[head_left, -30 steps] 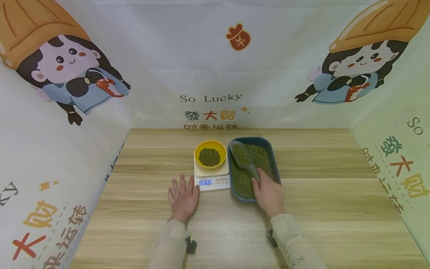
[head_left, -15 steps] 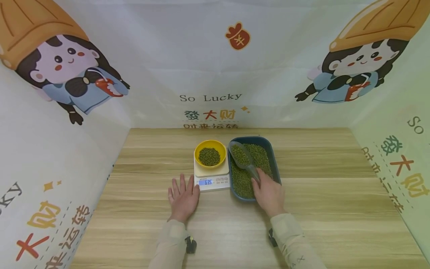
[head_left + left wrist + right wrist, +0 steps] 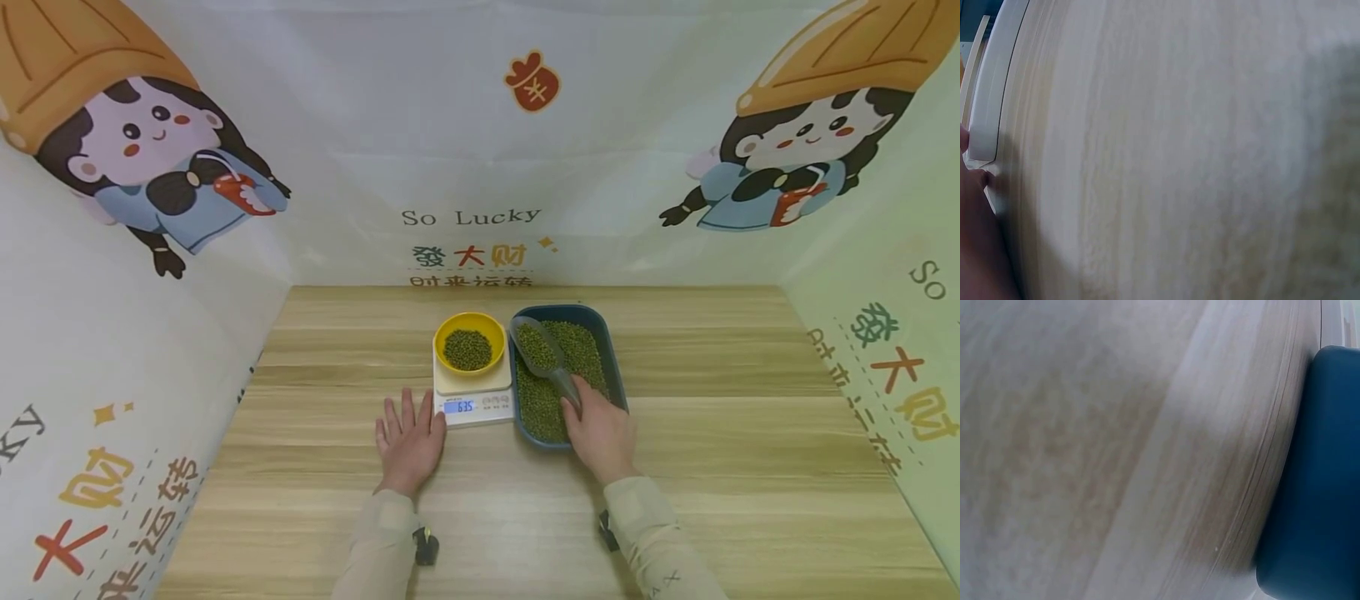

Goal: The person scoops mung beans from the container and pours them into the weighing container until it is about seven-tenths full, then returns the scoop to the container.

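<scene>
My right hand (image 3: pixel 602 433) grips the handle of a grey scoop (image 3: pixel 564 385), whose bowl holds green beans and lies over the left part of a dark blue tub (image 3: pixel 617 379). More green beans (image 3: pixel 543 412) fill that tub. To its left stands a white kitchen scale (image 3: pixel 480 417) with a lit display that seems to read 635 or 63.5. On the scale sits a yellow bowl (image 3: pixel 497 327) with a small heap of green beans. My left hand (image 3: pixel 411 446) lies spread on the table, its thumb at the scale's front left corner. The left wrist view catches only the scale's edge (image 3: pixel 994 94).
The wood-patterned table (image 3: pixel 720 433) is enclosed at the back and both sides by printed white sheets (image 3: pixel 360 167). Tub and scale stand side by side, almost touching. In the right wrist view the tub's outer wall (image 3: pixel 1316 481) rises at the right.
</scene>
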Tool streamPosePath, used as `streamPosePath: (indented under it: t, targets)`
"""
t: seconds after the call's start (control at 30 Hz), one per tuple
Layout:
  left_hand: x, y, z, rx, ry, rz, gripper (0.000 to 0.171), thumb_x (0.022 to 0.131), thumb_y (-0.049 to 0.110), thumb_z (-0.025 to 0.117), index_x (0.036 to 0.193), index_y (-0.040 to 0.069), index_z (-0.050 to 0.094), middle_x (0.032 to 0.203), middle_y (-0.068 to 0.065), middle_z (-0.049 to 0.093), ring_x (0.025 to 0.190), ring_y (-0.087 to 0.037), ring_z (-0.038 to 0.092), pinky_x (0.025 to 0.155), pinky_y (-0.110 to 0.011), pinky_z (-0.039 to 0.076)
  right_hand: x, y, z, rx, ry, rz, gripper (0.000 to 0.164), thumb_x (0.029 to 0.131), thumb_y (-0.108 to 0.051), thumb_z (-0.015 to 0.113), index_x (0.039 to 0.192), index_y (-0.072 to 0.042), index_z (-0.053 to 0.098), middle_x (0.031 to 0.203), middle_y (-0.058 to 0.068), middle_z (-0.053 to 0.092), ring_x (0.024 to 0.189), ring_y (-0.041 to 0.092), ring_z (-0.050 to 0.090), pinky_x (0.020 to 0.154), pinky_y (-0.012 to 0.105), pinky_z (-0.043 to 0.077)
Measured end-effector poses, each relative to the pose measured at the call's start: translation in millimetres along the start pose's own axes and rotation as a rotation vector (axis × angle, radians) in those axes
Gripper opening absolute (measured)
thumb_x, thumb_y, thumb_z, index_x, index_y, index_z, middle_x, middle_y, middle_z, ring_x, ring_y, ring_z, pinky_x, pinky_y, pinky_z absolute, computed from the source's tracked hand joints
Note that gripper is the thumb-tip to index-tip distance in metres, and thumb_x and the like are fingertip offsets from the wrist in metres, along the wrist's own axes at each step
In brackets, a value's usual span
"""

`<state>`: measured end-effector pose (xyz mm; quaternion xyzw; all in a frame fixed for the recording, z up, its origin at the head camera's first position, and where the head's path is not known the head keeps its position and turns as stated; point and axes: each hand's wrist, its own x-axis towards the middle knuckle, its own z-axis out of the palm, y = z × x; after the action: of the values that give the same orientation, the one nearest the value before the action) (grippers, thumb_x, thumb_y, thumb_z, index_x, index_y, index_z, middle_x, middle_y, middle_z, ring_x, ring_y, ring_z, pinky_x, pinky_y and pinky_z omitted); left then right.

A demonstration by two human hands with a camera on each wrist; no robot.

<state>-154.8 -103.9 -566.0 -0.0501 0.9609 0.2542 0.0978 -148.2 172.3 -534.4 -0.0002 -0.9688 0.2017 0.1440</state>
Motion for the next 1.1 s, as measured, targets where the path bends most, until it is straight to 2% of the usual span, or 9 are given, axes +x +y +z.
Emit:
streamPosePath:
  t: [0.6,0.87,1.1]
  targets:
    - [-1.0,-3.3,-4.4,-0.004,0.009,0.001,0.057,0.102,0.045,0.015,0.153,0.019,0.017,0.159,-0.011,-0.005,0.138,-0.037,-0.019,0.109,-0.061,-0.01,1,-5,0,0.012,0.004,-0.006,0.04,0.091,-0.033,0.059,0.125,-0.012,0.06,0.071,0.004,0.066,0.054,0.02,0.058,0.043,0.037,0.043]
    - [-1.6,-1.2,-4.6,-0.004,-0.003,0.0,0.057,0.102,0.046,0.016,0.153,0.019,0.018,0.159,-0.011,-0.005,0.138,-0.038,-0.019,0.109,-0.062,-0.01,3,1,-5,0.143,-0.028,0.003,0.04,0.093,-0.032,0.058,0.127,-0.011,0.057,0.07,0.004,0.063,0.06,0.021,0.059,0.052,0.041,0.048]
    - [-0.9,0.2,-2.0,-0.002,-0.011,-0.007,0.057,0.102,0.046,0.016,0.153,0.02,0.017,0.159,-0.01,-0.006,0.138,-0.037,-0.019,0.109,-0.061,-0.01,9,2,-25,0.215,-0.061,-0.016,0.042,0.094,-0.029,0.058,0.129,-0.007,0.055,0.066,0.003,0.059,0.051,0.015,0.05,0.046,0.033,0.044]
